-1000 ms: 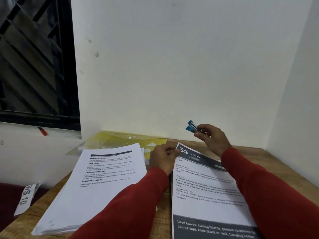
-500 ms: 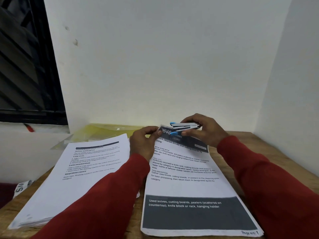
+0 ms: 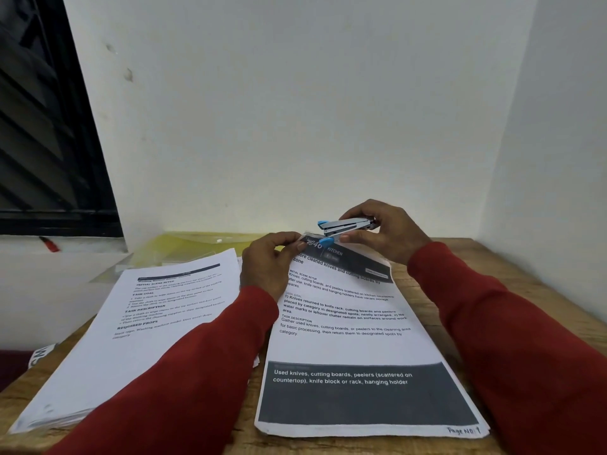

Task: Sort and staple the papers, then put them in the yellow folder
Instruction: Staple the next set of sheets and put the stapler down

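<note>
A set of printed papers (image 3: 348,326) with dark bands lies on the wooden table in front of me. My left hand (image 3: 269,264) pinches its top left corner and lifts it slightly. My right hand (image 3: 384,231) grips a small silver and blue stapler (image 3: 345,226), whose jaws sit over that lifted corner. To the left rests a thicker stack of white printed papers (image 3: 144,326). Behind it, against the wall, lies the yellow folder (image 3: 197,246), partly covered by the stack.
The wooden table (image 3: 423,277) ends at white walls behind and to the right. A dark window frame (image 3: 65,192) is at the left, with a red object (image 3: 49,244) on its sill. A white tag (image 3: 41,354) hangs off the table's left edge.
My right hand has swung the stapler down from the air onto the top left corner of the right papers, which my left hand lifted. The view has tilted down.
</note>
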{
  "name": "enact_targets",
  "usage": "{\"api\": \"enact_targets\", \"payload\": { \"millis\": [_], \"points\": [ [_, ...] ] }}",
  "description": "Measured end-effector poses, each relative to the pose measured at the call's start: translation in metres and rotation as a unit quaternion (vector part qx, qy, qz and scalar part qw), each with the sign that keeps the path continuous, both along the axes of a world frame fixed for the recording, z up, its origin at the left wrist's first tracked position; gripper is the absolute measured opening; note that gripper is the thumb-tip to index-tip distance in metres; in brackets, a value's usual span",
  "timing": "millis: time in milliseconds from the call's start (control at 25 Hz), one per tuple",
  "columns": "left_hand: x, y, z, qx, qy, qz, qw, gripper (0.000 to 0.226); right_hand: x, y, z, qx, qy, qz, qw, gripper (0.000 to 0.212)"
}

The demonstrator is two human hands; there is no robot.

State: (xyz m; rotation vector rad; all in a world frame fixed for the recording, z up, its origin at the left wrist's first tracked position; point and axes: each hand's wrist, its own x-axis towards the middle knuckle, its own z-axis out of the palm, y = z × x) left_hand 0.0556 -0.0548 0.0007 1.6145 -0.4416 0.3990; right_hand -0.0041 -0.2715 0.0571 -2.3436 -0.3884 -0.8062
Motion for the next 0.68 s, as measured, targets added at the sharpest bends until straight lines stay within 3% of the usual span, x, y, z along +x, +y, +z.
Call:
{"api": "enact_targets", "payload": {
  "millis": [240, 440, 560, 600, 680],
  "points": [
    [0.000, 0.000, -0.002, 0.028, -0.046, 0.000, 0.999, 0.022, 0.003, -0.004, 0.001, -0.055, -0.030, -0.005, 0.998, 0.028],
    [-0.001, -0.001, -0.001, 0.038, -0.031, 0.011, 0.999, 0.019, 0.002, -0.002, -0.004, -0.069, 0.034, -0.008, 0.997, 0.029],
    [0.000, 0.002, 0.000, 0.007, 0.016, 0.000, 1.000, 0.015, 0.000, -0.005, 0.003, 0.089, 0.047, -0.023, 0.995, 0.027],
    [0.001, 0.002, 0.000, -0.003, 0.028, 0.000, 1.000, 0.011, -0.002, -0.007, 0.005, 0.192, 0.056, -0.006, 0.980, 0.028],
    [0.000, 0.002, -0.001, -0.022, 0.044, -0.003, 0.999, 0.005, -0.006, -0.010, 0.007, 0.393, 0.091, 0.041, 0.914, 0.034]
  ]
}}
